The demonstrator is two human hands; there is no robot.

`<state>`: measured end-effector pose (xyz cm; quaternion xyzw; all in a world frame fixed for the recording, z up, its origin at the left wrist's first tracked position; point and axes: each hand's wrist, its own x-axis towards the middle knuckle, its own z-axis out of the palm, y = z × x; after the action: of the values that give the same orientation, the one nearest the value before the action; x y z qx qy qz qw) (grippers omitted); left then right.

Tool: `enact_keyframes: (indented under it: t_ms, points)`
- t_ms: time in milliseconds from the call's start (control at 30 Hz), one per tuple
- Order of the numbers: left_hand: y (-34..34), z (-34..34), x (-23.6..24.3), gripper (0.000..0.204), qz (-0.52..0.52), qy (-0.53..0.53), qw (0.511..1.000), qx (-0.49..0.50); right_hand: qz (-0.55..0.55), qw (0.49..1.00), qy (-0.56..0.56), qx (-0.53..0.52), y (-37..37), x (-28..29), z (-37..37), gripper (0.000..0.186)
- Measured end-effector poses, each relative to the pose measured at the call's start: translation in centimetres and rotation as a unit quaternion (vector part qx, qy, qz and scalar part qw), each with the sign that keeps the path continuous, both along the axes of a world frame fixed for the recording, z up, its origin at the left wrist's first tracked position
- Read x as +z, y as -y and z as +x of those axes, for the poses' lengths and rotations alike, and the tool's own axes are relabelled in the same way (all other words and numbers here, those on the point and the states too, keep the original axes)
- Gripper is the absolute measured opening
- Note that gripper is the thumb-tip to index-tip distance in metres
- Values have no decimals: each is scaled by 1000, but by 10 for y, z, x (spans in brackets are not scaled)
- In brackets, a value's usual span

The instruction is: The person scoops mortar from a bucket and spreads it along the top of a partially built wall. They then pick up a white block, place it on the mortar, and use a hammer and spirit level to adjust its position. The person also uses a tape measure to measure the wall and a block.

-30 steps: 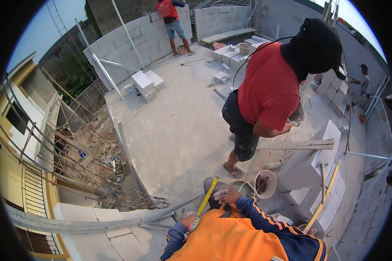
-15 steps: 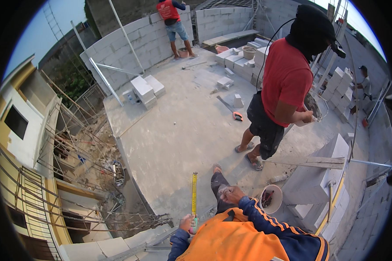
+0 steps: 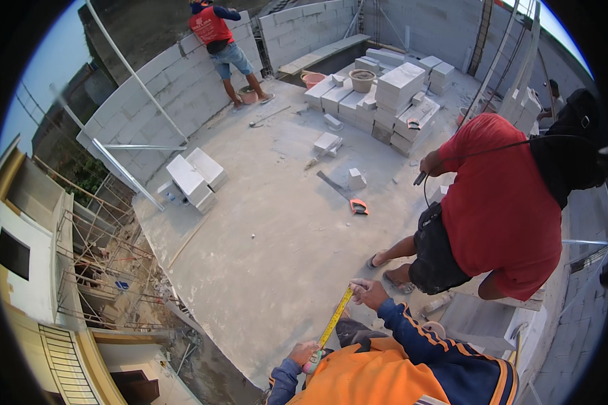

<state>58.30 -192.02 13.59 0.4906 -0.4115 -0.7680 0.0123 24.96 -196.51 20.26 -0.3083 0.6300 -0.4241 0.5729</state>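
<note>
My left hand (image 3: pixel 302 352) is wrapped round the case of a tape measure (image 3: pixel 334 320), low in front of my orange and navy top. Its yellow blade slants out up to the right. Up at the blade's far end, my right hand (image 3: pixel 369 294) has its fingers closed on the tip. Below the blade, part of my dark-trousered leg shows. A handsaw (image 3: pixel 348 196) with an orange and black handle lies on the concrete floor ahead, beside a small pale block (image 3: pixel 357 179).
Close on my right, a co-worker in red (image 3: pixel 500 209) bends forward, one hand by a black cable. Pale blocks (image 3: pixel 398 88) are stacked at the back; two more (image 3: pixel 192 182) lie left. The slab's left edge (image 3: pixel 203 310) drops off. Another person (image 3: pixel 213 30) stands at the far wall.
My right hand has moved out to the tape's end and taken hold of it; the blade now tilts right. The nearby co-worker has turned and bent over. My view has shifted.
</note>
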Motion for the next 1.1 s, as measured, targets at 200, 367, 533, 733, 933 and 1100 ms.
enact_keyframes:
  t_ms: [200,367,533,733,933,1100]
  points:
    - [120,-49,47,25,15,3,997,-73,-15,997,-30,-69,70,21,-43,33]
    - [227,-96,70,30,-9,0,991,-132,-32,986,-34,-157,138,21,-82,31]
    - [342,-152,67,31,-43,-15,968,-248,-73,967,-67,-233,224,21,-135,28]
    - [500,-210,64,32,-187,-46,872,-450,-59,922,-76,-376,305,47,-195,27]
    - [615,-304,62,30,-409,-168,634,-634,-40,860,-75,-504,325,55,-251,26]
    - [647,-406,39,29,-346,-143,667,-644,-1,833,-58,-550,326,35,-328,25]
